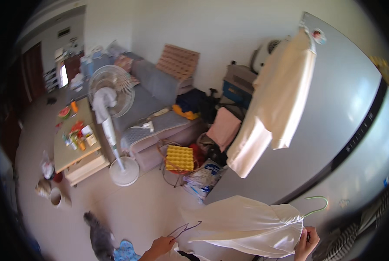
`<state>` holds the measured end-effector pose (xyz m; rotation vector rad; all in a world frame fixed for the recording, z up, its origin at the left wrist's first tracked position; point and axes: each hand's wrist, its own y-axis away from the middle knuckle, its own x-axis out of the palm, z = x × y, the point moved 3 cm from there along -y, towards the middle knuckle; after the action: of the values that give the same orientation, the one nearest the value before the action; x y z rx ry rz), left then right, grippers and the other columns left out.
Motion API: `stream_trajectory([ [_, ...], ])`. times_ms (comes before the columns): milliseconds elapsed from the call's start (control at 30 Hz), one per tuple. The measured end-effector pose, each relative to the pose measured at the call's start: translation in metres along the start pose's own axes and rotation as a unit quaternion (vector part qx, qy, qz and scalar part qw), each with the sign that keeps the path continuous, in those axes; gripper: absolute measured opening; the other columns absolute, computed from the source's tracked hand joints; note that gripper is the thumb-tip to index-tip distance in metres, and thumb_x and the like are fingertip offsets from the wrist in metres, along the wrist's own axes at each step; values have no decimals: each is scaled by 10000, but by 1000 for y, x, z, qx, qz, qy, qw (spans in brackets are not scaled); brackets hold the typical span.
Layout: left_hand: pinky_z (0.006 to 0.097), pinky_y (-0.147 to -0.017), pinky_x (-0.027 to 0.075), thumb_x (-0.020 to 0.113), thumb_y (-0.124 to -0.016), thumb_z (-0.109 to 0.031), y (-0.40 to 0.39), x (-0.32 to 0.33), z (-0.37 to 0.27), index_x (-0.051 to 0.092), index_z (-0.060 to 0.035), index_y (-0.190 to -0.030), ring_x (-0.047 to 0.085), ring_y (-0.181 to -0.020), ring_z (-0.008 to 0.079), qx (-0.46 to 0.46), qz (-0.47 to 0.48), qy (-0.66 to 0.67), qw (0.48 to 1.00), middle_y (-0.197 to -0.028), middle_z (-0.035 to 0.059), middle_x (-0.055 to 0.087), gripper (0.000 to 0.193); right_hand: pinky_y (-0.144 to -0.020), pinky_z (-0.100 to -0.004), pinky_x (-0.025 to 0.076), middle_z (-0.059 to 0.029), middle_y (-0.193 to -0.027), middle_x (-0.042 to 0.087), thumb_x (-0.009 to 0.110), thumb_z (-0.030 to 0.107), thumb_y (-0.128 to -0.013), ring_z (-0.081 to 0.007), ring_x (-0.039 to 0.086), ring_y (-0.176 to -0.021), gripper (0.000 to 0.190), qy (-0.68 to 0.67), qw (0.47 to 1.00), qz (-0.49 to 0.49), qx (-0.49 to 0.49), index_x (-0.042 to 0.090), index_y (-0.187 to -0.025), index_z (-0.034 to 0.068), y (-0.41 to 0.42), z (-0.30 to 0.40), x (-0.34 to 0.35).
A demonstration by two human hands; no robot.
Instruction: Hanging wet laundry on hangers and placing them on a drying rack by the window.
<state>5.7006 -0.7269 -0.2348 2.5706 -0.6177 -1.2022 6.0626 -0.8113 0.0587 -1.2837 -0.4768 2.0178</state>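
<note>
My right hand [307,241] grips the edge of a cream garment [246,225] at the lower right, close to the green hook of a clothes hanger [321,204] that sticks out of its top. At the bottom centre my left hand [162,245] holds a dark, thin hanger [188,227], its hook pointing right. A pale cloth with a black part [188,255] lies just beside that hand, partly cut off by the picture's edge. Higher up, another cream garment [279,94] hangs against the grey refrigerator [338,84].
A standing fan [111,91] stands between the coffee table [78,130] and the grey sofa [155,81]. A grey cat [100,239] is on the floor at lower left, by a blue patterned mat [126,251]. A yellow egg tray [179,158] and plastic bags [202,177] sit near the refrigerator.
</note>
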Motion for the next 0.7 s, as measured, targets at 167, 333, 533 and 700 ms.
stream_trajectory([
  [167, 418, -655, 456, 438, -817, -328, -45, -12, -42, 581, -109, -903, 571, -739, 335, 74, 62, -22, 995, -775, 153, 599, 275, -492, -345, 274, -128, -608, 405, 484, 61, -763, -259, 379, -520, 96, 160, 980, -116, -32, 453, -687, 9, 28, -9, -35],
  [333, 372, -592, 439, 481, -813, -369, -63, 1, -41, 587, -92, -898, 578, -662, 284, 130, 66, -78, 986, -708, 127, 594, 308, -631, -355, 319, -109, -640, 431, 492, 68, -754, -269, 403, -597, 69, 337, 915, -218, -42, 474, -722, 9, 34, -11, -69],
  [533, 386, -633, 439, 487, -805, -266, -59, 13, -82, 582, -37, -889, 562, -724, 340, 240, 133, -59, 960, -784, 187, 583, 262, -729, -328, 357, -101, -697, 455, 489, 5, -777, -241, 444, -696, 15, 384, 837, -388, 23, 483, -782, -8, 28, -10, -145],
  [700, 407, -671, 436, 469, -818, -276, -61, 17, -83, 584, -32, -883, 545, -770, 370, 295, 154, -64, 941, -823, 187, 582, 277, -652, -255, 319, -37, -679, 492, 546, 98, -785, -149, 413, -650, 87, 203, 890, -381, 144, 534, -769, 13, -36, -20, -176],
])
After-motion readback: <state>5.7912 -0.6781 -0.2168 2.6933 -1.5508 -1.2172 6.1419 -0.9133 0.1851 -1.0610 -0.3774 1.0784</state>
